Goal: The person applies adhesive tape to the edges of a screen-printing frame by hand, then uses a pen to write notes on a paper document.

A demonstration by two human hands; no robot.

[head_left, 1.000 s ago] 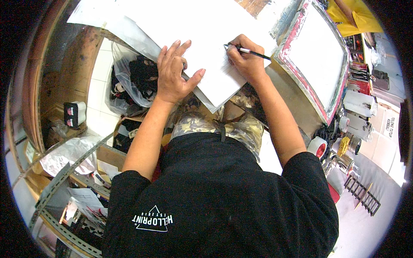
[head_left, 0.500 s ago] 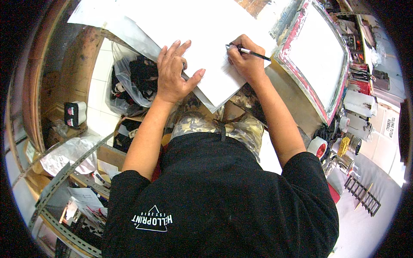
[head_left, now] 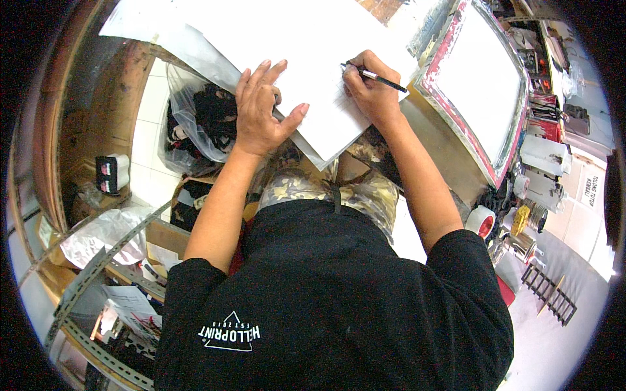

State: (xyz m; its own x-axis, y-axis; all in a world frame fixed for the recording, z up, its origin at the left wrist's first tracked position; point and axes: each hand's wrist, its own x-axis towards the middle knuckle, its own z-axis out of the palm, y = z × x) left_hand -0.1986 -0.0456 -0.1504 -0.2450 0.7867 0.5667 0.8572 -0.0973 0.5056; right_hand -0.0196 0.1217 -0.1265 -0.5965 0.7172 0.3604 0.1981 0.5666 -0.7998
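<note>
A large white sheet of paper (head_left: pixel 306 39) lies over the table in front of me, one corner pointing toward my lap. A greyish sheet shows beneath its edge. My right hand (head_left: pixel 373 88) pinches a black pen (head_left: pixel 385 81) with a light band, its tip at the paper. Glare hides whatever marks the tip makes. My left hand (head_left: pixel 264 109) rests on the paper's left edge, fingers spread and thumb apart, with nothing held.
To the right leans a framed screen (head_left: pixel 479 91) with a red-smeared border. A clear plastic bag of dark cloth (head_left: pixel 202 120) sits at the left, beside white floor tiles. Metal shelving (head_left: pixel 98 277) fills the lower left; tape rolls and cans (head_left: pixel 521 221) stand at the right.
The pen has turned slightly in my right hand, and its tip has shifted a little left and up. My left hand has moved slightly left. Otherwise both hands keep their places.
</note>
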